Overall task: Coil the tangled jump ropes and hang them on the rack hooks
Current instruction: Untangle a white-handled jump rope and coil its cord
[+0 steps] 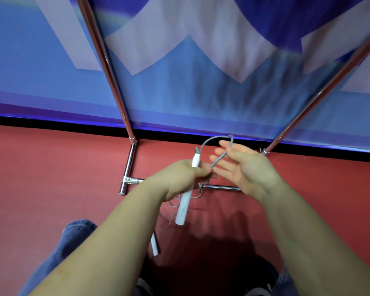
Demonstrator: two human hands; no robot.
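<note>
left hand [179, 178] gripping white rope handle [185, 205], right hand [241, 165] open with grey cord [212, 142] looped over fingers, chrome rack [129, 161] base right behind, red floor [51, 167], blue banner [179, 92]

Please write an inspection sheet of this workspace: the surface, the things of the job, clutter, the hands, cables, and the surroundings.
Surface: red floor, shadowed near the person.
Job's things: grey jump rope looping up between the hands; white handle in the left hand; a second white handle below it; chrome rack on the floor; hooks not in view.
Clutter: another white handle lower down.
Hands: left hand grips the handle; right hand, fingers straight, with the rope across them.
Cables: nothing seen.
Surroundings: blue and white banner behind the rack; the person's jeans.
</note>
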